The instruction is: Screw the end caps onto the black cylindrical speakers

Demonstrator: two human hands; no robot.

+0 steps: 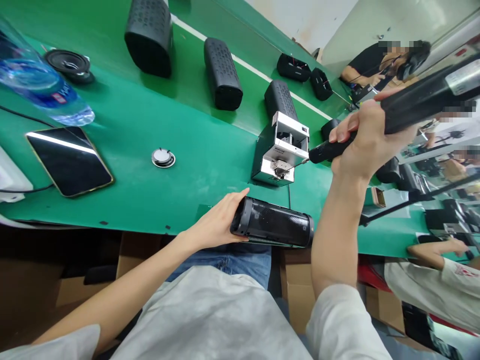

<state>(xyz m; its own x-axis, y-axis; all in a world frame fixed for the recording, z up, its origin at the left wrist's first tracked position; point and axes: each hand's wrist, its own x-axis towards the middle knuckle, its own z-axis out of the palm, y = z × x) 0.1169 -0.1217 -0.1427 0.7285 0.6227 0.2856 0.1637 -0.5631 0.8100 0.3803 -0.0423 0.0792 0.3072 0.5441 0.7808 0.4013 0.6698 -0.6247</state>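
Note:
My left hand [221,219] is closed around the left end of a black speaker [279,223], which lies on its side at the table's front edge. My right hand [369,137] grips a black electric screwdriver [416,102], held at a slant with its tip pointing down to the left. That tip is at the front of a small silver and black screw feeder [285,152], just beyond the speaker. Whether a screw sits on the bit is too small to tell.
Several black speaker housings, one nearest the feeder [280,98], stand along the back of the green table [210,165]. At left are a phone [70,160], a water bottle [41,82], a speaker driver [68,64] and a silver disc [163,157]. Co-workers sit at right.

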